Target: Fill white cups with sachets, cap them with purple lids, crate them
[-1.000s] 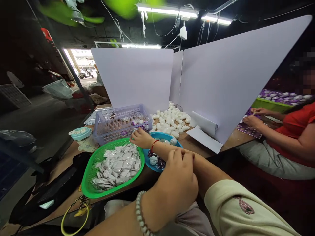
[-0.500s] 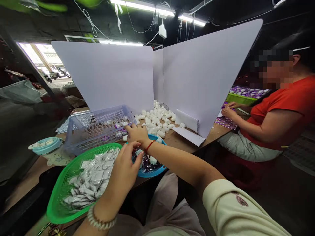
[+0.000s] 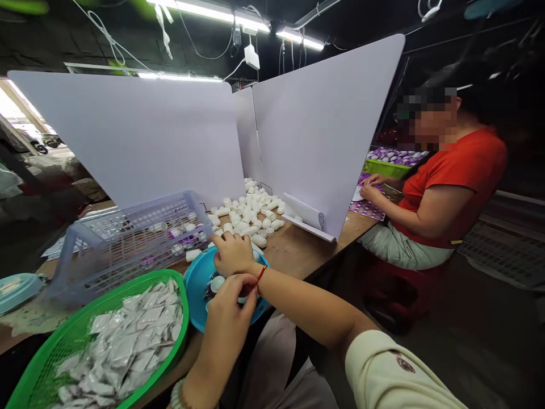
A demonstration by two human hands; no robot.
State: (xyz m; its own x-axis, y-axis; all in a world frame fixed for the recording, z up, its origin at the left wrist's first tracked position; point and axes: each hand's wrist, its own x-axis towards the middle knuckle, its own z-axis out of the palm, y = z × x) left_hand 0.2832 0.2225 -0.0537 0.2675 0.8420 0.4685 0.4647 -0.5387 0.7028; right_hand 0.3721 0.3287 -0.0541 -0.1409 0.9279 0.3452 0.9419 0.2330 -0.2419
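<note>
My right hand [image 3: 234, 254], with a red string at its wrist, reaches over the far rim of a blue basin [image 3: 196, 284], its fingers spread and nothing seen in them. Nearer to me, my left hand [image 3: 232, 301] is over the basin, thumb and fingers bent toward each other beside the right wrist; whether it pinches anything is hidden. White cylindrical pieces and dark shiny packets lie in the basin, partly covered by my hands. Beyond it spreads a pile of white pieces [image 3: 251, 210]. At the left, a green basket [image 3: 184, 301] holds silvery-white packets [image 3: 131, 341].
A pale purple crate [image 3: 128, 227] with purple-and-white pieces lies behind the green basket. White panels [image 3: 310, 125] stand at the table's back. A folded white card [image 3: 304, 213] is at their foot. At the right, a person in red [image 3: 455, 165] sits working near a lime-green crate [image 3: 387, 167].
The view has turned right, so the surroundings sit farther left. My right hand has drawn back from the crate toward the blue basin. My left thumb and fingers have come closer together.
</note>
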